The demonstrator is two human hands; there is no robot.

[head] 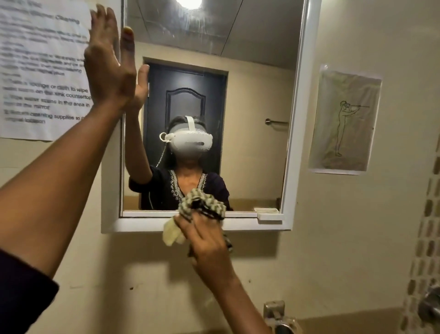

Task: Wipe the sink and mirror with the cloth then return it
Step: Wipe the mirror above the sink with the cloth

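From the head camera, the left hand point(108, 59) is raised high with fingers straight and spread apart, its palm flat against the left edge of the mirror point(250, 71), right where the white frame point(295, 133) meets the wall. It grips nothing. Its bare forearm runs down to the lower left, where a dark sleeve point(21, 293) begins. The right hand point(204, 240) is lower, at the middle of the frame's bottom rail, and is clamped on the cloth point(202, 205). The cloth is bunched up, striped dark and pale, and pressed against the bottom edge of the glass, with a pale corner hanging down just left of the knuckles. In the glass I see the person mirrored with a white headset point(190, 140) on, a dark door point(185, 95) behind them and a towel bar point(276, 122) on the far wall. The upper part of the glass shows smears under a bright ceiling light point(189, 2). A printed notice point(40, 71) is stuck on the wall left of the mirror, partly behind the left hand. A small line drawing point(345, 119) hangs on the wall to the right. A small white block point(270, 216) sits on the frame's bottom ledge near the right corner. At the bottom edge a metal tap point(277, 314) pokes into view; the sink itself is out of the shot.
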